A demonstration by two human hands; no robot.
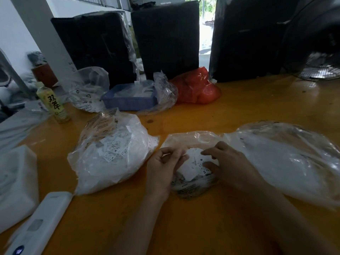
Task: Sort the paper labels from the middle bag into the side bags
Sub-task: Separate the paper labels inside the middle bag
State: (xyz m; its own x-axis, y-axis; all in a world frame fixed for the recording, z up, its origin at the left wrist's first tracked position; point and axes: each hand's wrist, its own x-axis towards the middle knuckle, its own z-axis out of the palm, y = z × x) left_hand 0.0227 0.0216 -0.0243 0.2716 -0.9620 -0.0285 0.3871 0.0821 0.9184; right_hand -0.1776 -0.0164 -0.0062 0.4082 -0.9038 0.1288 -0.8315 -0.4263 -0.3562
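The middle bag, clear plastic, lies open on the orange table with white paper labels piled in its mouth. My left hand is at the bag's left side, fingers curled and pinching the plastic edge next to the labels. My right hand reaches in from the right, fingertips and thumb pinching labels marked M and XS. The left side bag bulges with printed labels. The right side bag is large, clear and holds white contents.
A white remote-like device and a white foam block lie at the left front. A green-label bottle, a blue tray, more clear bags and a red bag stand behind, before black wrapped bundles. A fan sits far right.
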